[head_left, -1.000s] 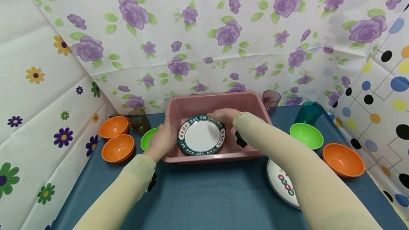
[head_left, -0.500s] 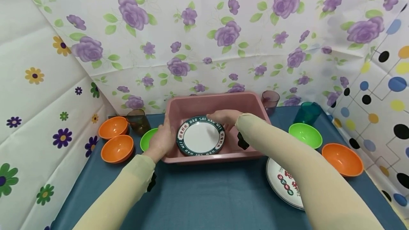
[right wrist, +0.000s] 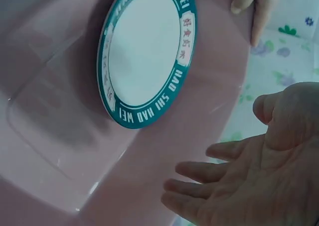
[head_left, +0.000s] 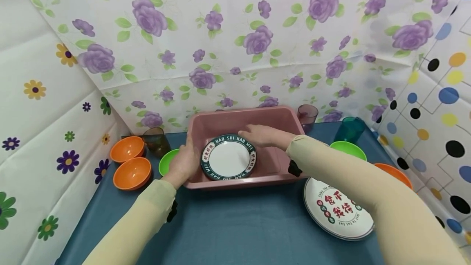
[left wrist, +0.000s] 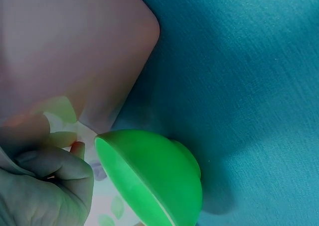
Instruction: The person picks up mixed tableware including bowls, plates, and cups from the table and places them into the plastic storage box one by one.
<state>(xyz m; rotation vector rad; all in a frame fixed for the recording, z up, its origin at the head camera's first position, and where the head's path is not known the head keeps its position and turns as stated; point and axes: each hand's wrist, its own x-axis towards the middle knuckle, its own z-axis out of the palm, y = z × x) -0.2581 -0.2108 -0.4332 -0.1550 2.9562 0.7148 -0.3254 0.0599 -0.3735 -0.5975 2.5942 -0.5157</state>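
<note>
A pink basin (head_left: 279,158) stands at the back of the table, holding a white plate (head_left: 229,158) with a green lettered rim. My left hand (head_left: 184,162) grips the basin's left rim, its fingers bent over the edge in the left wrist view. Beside that hand sits a green bowl (left wrist: 159,171), partly covered by it in the head view. Over the right part of the basin my right hand (head_left: 266,135) hovers with fingers extended, apart from the plate. In the right wrist view its palm and spread fingers (right wrist: 199,172) hold nothing.
Two orange bowls (head_left: 131,174) and a brown cup (head_left: 156,142) stand at left. At right are printed white plates (head_left: 338,212), stacked, a green bowl (head_left: 349,149), an orange bowl (head_left: 395,174) partly behind my sleeve, a teal cup (head_left: 349,130) and a pinkish cup (head_left: 307,117).
My right hand has let go of the green-rimmed plate, lifting off its edge and straightening its fingers. The forearm has shifted, uncovering more of the printed plates. My left hand stays on the basin rim.
</note>
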